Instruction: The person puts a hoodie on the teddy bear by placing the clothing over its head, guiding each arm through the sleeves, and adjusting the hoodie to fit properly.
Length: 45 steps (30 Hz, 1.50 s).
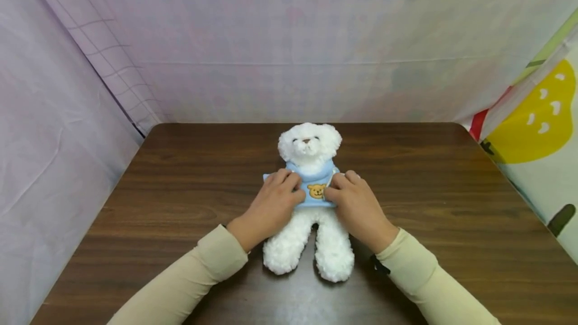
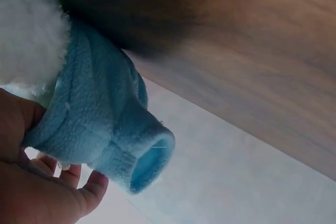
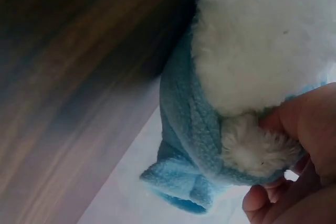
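Observation:
A white plush teddy bear (image 1: 309,147) lies face up on the wooden table, head away from me and legs toward me. Its upper body is dressed in a blue fleece sweater (image 1: 311,177) with a small bear patch (image 1: 316,191) on the front. My left hand (image 1: 276,203) grips the sweater's left side, thumb inside the hem and fingers outside; an empty sleeve (image 2: 152,161) sticks out beyond. On the other side, my right hand (image 1: 358,208) pinches the sweater together with a white furry paw (image 3: 254,148). A second empty sleeve (image 3: 181,182) hangs there.
The dark wooden table (image 1: 189,164) extends around the bear on all sides. Pale curtains (image 1: 289,39) stand behind it and at the left. A printed cloth with a yellow shape (image 1: 537,119) hangs by the right edge.

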Each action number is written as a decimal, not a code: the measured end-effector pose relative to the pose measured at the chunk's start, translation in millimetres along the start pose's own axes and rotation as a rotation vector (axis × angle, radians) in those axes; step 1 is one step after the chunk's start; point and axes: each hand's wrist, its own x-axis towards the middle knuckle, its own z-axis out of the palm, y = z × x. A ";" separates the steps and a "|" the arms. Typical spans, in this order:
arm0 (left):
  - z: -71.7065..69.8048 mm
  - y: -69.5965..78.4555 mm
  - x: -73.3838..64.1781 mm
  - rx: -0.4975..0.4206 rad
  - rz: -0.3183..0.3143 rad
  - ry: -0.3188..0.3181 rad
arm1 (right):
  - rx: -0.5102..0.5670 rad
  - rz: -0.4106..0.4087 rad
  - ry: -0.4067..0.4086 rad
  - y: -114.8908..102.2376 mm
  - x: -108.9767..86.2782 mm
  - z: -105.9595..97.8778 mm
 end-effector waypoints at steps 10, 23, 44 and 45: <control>-2.4 -2.8 -1.8 0.001 0.010 -0.057 | 0.089 -0.014 -0.029 9.3 -9.8 -9.1; -3.7 -2.4 -2.3 -0.077 -0.006 -0.042 | 0.134 0.106 0.025 7.1 -13.9 -2.0; -7.5 -2.6 -4.7 -0.105 -0.036 -0.034 | 0.184 0.009 -0.096 13.4 -14.2 -23.8; -7.8 -2.9 -4.8 -0.115 -0.040 -0.020 | 0.198 0.031 -0.082 16.8 -15.0 -26.2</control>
